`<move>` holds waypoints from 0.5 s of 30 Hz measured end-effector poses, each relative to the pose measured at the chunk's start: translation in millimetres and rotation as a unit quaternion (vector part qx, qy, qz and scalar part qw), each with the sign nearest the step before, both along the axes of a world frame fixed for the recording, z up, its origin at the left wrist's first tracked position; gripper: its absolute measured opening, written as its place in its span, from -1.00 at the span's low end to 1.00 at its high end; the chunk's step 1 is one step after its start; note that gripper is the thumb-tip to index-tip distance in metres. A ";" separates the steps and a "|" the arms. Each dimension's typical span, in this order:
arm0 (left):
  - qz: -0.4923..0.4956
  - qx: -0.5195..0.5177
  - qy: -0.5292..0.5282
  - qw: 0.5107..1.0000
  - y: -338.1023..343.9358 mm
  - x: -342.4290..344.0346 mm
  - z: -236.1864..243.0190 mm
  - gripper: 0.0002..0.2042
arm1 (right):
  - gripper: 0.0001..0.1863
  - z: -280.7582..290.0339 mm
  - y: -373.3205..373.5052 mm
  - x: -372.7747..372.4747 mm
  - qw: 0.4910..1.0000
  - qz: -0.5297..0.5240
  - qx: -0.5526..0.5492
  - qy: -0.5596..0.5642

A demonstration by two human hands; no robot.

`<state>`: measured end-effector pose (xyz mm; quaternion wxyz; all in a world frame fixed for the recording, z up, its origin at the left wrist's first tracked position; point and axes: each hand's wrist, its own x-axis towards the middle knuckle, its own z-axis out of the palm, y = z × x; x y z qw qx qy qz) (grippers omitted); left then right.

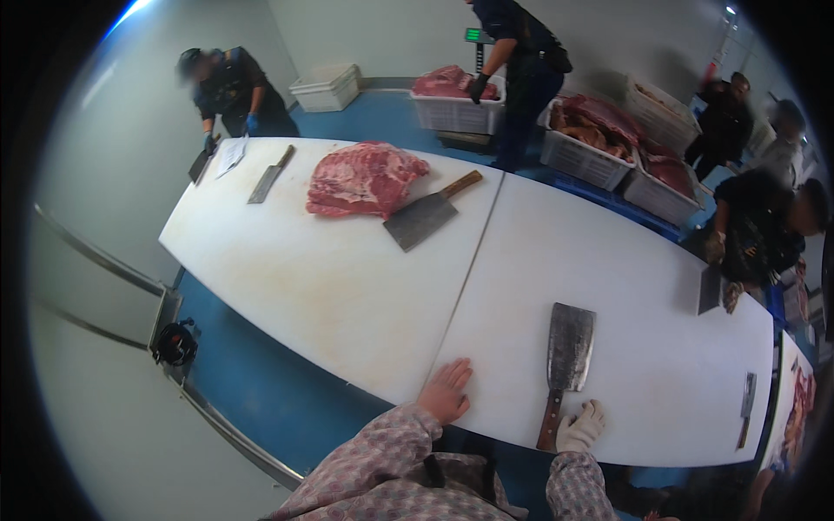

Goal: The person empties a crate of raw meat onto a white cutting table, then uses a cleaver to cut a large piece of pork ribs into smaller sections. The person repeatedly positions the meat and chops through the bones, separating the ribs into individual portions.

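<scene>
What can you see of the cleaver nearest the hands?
The cleaver lies flat on the white table, near its front edge. Its broad rectangular blade looks like dull, mottled grey metal and points away from the person; the brown, wood-like handle points back toward them. The gloved right hand rests at the handle's end, right beside it; actual contact cannot be told. The bare left hand lies flat on the table, apart from it.

The gloved right hand [580, 427] covers the butt end of the wooden handle of the broad steel cleaver [566, 365], so the grip cannot be judged. Both patterned sleeves [391, 473] run out at the lower edge. At the far right, a slab of red meat [797, 406] on the long white table [347, 286] is cut by the dark rim. The small dark object [175, 344] beside the table is too small to identify.
</scene>
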<state>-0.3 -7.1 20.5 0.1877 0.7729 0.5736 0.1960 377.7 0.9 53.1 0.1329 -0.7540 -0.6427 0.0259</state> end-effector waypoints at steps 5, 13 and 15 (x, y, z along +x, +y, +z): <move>-0.006 0.020 0.013 1.000 -2.1 -0.5 -5.0 -0.31 | -0.51 1.2 -0.2 -2.8 1.000 -0.009 -0.005 0.015; -0.005 0.016 0.013 1.000 -2.2 -0.3 -3.3 -0.32 | -0.50 5.7 0.0 -4.6 1.000 -0.011 0.002 0.014; -0.004 0.014 0.019 1.000 -2.0 -0.2 -3.3 -0.32 | -0.49 7.3 -0.3 -5.6 1.000 -0.002 0.014 0.009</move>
